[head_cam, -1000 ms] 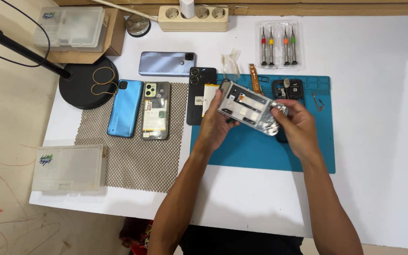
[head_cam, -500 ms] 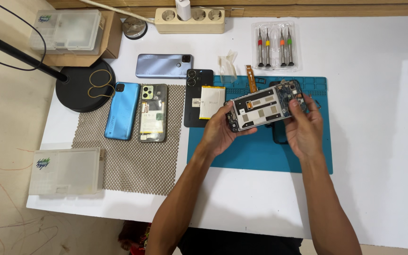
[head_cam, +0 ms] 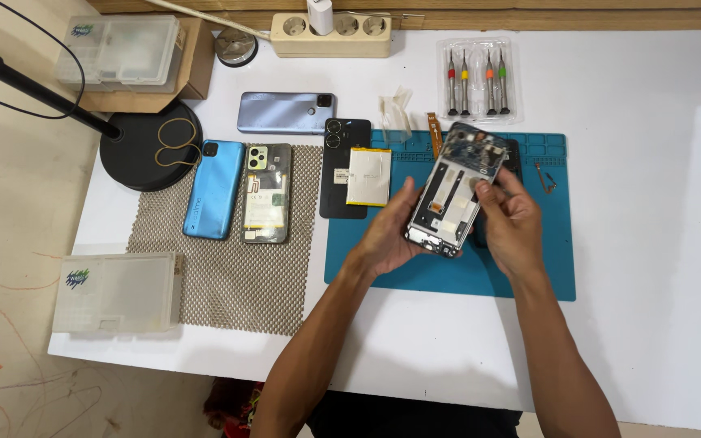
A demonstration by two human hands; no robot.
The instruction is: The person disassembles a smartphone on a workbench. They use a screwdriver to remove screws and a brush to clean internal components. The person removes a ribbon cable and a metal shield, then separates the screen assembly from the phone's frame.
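Both hands hold one opened phone [head_cam: 456, 191], its back cover off and its inner parts showing, tilted above the blue mat [head_cam: 448, 272] on the white table [head_cam: 651, 203]. The left hand [head_cam: 389, 237] cups the phone's lower left edge with fingers curled under it; the right hand [head_cam: 513, 223] grips the right edge, fingers closed on the frame and thumb pressed on the inside. Just left of the fingers lie one black phone back [head_cam: 342, 166] and one flat battery [head_cam: 368, 176] on top of it. Further left are three more phones: a grey-blue one [head_cam: 285, 112], a bright blue one [head_cam: 215, 189] and a clear-backed one [head_cam: 268, 193], the last two on a mesh mat [head_cam: 237, 276]. Beyond the fingers sits a case of four screwdrivers [head_cam: 478, 81]. Two clear plastic boxes [head_cam: 117, 292] stand far left.
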